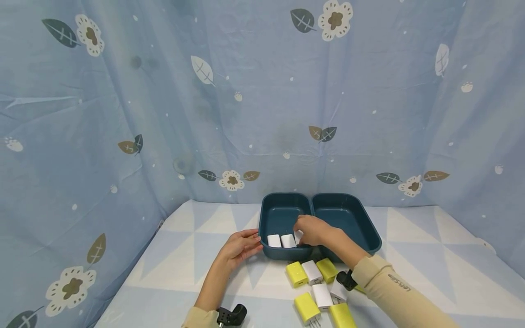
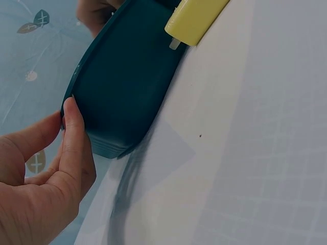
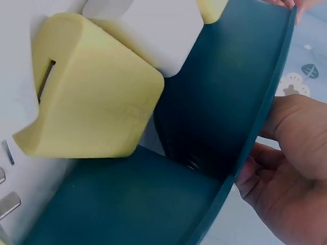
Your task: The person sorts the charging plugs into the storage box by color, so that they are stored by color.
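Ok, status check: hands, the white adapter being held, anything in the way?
Left hand pinching rim of dark teal plastic bin. Right hand holding white blocky adapter inside, beside two others. Nothing visibly blocking.

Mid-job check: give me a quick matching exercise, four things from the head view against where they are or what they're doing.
1. Left hand
2. Right hand
3. Yellow chargers
4. Leftmost white charger

A. On the tablecloth, in front of the teal compartments
B. Inside the left compartment, by its near wall
C. Holds another white charger
D. Pinches the left compartment's outer rim

Pairs: 1-D, 2-C, 3-A, 4-B
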Available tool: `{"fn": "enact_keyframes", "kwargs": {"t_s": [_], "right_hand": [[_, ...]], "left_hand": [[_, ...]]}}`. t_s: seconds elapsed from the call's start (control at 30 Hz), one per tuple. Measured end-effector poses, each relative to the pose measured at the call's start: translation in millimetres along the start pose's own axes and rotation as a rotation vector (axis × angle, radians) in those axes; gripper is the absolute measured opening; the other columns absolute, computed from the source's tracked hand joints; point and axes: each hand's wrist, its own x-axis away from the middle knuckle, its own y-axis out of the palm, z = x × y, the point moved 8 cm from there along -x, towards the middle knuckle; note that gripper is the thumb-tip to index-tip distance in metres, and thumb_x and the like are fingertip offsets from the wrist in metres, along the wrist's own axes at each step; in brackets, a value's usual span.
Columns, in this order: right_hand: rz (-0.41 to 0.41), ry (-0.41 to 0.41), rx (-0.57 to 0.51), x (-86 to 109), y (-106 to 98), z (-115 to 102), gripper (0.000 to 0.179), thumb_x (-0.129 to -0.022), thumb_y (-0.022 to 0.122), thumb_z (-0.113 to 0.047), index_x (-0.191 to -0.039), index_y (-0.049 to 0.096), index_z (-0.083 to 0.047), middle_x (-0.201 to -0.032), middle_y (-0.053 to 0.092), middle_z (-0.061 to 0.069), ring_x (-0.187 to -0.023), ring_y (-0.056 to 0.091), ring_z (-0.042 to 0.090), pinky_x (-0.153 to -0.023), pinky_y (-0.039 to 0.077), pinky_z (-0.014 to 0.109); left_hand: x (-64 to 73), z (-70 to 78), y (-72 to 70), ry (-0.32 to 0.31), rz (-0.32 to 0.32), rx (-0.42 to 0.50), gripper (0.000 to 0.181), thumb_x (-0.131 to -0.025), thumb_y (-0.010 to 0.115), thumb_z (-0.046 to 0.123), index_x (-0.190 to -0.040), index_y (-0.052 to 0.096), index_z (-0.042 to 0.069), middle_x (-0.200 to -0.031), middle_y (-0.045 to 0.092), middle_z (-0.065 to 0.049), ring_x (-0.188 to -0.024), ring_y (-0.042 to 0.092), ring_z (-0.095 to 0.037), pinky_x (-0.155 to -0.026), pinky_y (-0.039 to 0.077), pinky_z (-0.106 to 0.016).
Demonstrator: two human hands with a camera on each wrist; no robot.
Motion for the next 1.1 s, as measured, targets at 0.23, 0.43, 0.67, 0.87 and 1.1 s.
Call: {"fn": "enact_keyframes", "kwargs": {"t_s": [0.23, 0.43, 0.67, 0.87, 1.1], "right_hand": [[0.01, 0.003, -0.074, 2.8, -3.1, 5.6, 0.035, -0.084, 0.08, -0.009, -0.117, 0.071, -0.001, -0.11, 0.062, 0.011, -0.101, 0.06, 0.027, -0.085, 0.055, 0.039], [0.057, -0.059, -0.182, 13.3, -11.4, 10.6, 0.04, -0.085, 0.078, -0.009, -0.122, 0.067, 0.002, -0.111, 0.06, 0.014, -0.085, 0.058, 0.021, -0.072, 0.054, 0.033], [0.123, -0.121, -0.224, 28.3, -16.8, 15.0, 0.04, -0.087, 0.077, -0.013, -0.123, 0.067, 0.0, -0.104, 0.061, 0.011, -0.077, 0.052, 0.011, -0.065, 0.05, 0.026], [0.19, -0.132, -0.286, 41.9, -20.6, 20.7, 0.041, -0.088, 0.077, -0.018, -0.124, 0.066, -0.001, -0.103, 0.061, 0.01, -0.078, 0.053, 0.011, -0.063, 0.049, 0.026], [0.258, -0.13, -0.369, 61.7, -23.7, 25.8, 0.041, -0.088, 0.077, -0.027, -0.123, 0.067, -0.008, -0.099, 0.062, 0.006, -0.082, 0.054, 0.01, -0.064, 0.05, 0.027]], "left_hand": [[0.3, 0.8, 3.0, -0.001, -0.004, -0.008, 0.046, -0.095, 0.056, -0.009, -0.139, 0.041, -0.016, -0.117, 0.054, -0.02, -0.087, 0.066, -0.017, -0.084, 0.058, -0.031], [-0.2, 0.2, 2.0, -0.004, 0.001, -0.017, 0.047, -0.095, 0.057, -0.009, -0.139, 0.042, -0.015, -0.118, 0.055, -0.02, -0.088, 0.067, -0.017, -0.084, 0.058, -0.031], [0.0, -0.5, 0.1, 0.001, 0.004, -0.01, 0.046, -0.096, 0.056, -0.009, -0.139, 0.042, -0.015, -0.118, 0.054, -0.02, -0.089, 0.066, -0.018, -0.085, 0.058, -0.032], [0.9, -0.8, 0.1, 0.0, 0.006, 0.001, 0.045, -0.096, 0.056, -0.009, -0.138, 0.043, -0.015, -0.119, 0.053, -0.021, -0.087, 0.066, -0.017, -0.084, 0.058, -0.031], [1.7, -0.1, 1.7, -0.005, 0.002, 0.009, 0.045, -0.096, 0.056, -0.009, -0.139, 0.042, -0.015, -0.119, 0.053, -0.021, -0.087, 0.066, -0.017, -0.084, 0.058, -0.031]]}}
